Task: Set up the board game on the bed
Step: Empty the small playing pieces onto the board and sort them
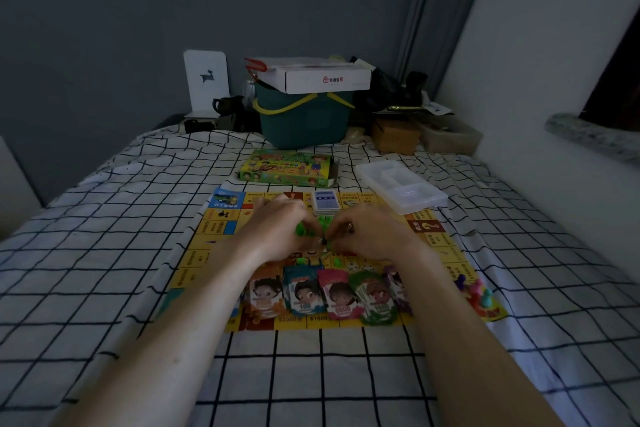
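Dim grey walls close in a bed [104,253] covered with a black-and-white checked sheet, and the game board [207,253] lies flat on it, a little right of the middle. Along the board's near edge sits a row of play-money stacks [322,295] printed with cartoon faces, and a cluster of coloured pawns [476,289] stands at its near right corner. A card deck [325,202] rests on the far edge, with the game box [287,168] just beyond it and a clear plastic tray [401,188] to the right, overlapping the board's far right corner. A teal basket [301,121] with a white carton [325,78] on top stands at the far end of the bed.

Both hands meet over the board's centre. The left hand [280,229] and right hand [367,230] have their fingers curled in around small green pieces [300,229], apparently pinching them, though the exact hold is hard to read in this light. More green bits lie loose on the board just near of the hands.

The step in hand looks like sorting or gathering the green pieces. Next, they need collecting into one tidy pile on a free part of the board, clear of the money and cards.
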